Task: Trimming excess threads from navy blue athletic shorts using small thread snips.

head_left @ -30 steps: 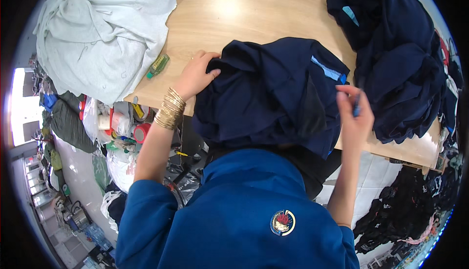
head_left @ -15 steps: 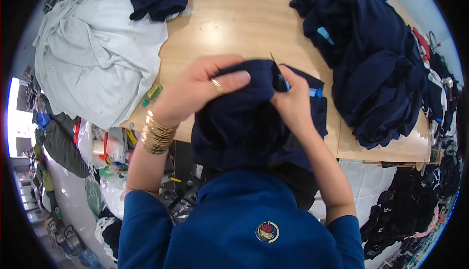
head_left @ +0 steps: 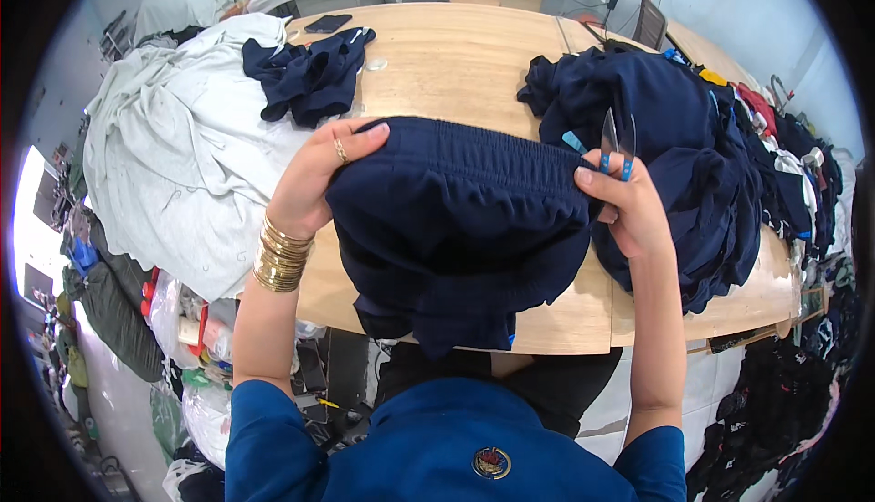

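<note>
**stitchfan:** Looking at the head view (the only one we get), my worry is the thread snips (head_left: 618,142). They sit in the right hand (head_left: 629,215), blades pointing up and away, right beside the navy shorts (head_left: 456,220). That hand is doing two jobs at once: its fingers pinch the right end of the elastic waistband while also gripping the snips' blue handles. If the fabric tugs or the grip shifts, I'd guess the tips could nick the cloth or catch a finger.

**benchrat:** Agreed. The left hand (head_left: 319,174) is curled over the other end of the waistband, thumb on top, fingers tucked under the fold, so the band is stretched between both hands. The shorts are held up above the near edge of the worktop (head_left: 456,56), legs hanging down toward the person's lap. A slip at either end and I think the whole thing would drop off the edge.

**stitchfan:** Forearms come up from the lower edge, elbows bent, wrists raised. Left wrist carries a stack of gold bangles (head_left: 281,256) (those could snag a loose thread, my guess).

**benchrat:** Also the pile of navy garments (head_left: 674,119) just right of the shorts is the same colour and touching them, so mixing pieces up seems easy. Pale grey cloth (head_left: 173,156) lies well clear on the left.
</note>
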A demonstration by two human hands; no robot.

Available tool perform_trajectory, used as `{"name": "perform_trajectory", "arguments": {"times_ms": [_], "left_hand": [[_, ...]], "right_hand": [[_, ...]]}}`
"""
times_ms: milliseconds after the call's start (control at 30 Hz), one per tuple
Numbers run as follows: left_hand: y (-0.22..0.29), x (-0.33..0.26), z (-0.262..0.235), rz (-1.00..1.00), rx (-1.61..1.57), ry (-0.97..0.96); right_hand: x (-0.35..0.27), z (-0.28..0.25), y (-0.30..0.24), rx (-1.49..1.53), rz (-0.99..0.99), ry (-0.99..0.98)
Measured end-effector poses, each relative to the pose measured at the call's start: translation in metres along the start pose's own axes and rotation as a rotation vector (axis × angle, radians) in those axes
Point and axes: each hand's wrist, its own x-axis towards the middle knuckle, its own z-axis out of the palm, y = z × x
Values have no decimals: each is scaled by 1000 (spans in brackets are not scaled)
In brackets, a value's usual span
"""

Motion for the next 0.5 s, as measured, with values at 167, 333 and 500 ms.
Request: {"name": "perform_trajectory", "arguments": {"times_ms": [167, 333, 500], "left_hand": [[-17, 5, 6, -111, 204, -39], [-76, 12, 30, -316, 32, 4], [-80, -3, 49, -131, 12, 78]], "right_hand": [[13, -22, 39, 138, 116, 8], [39, -113, 212, -719, 79, 344], [9, -52, 145, -692, -312, 278]]}}
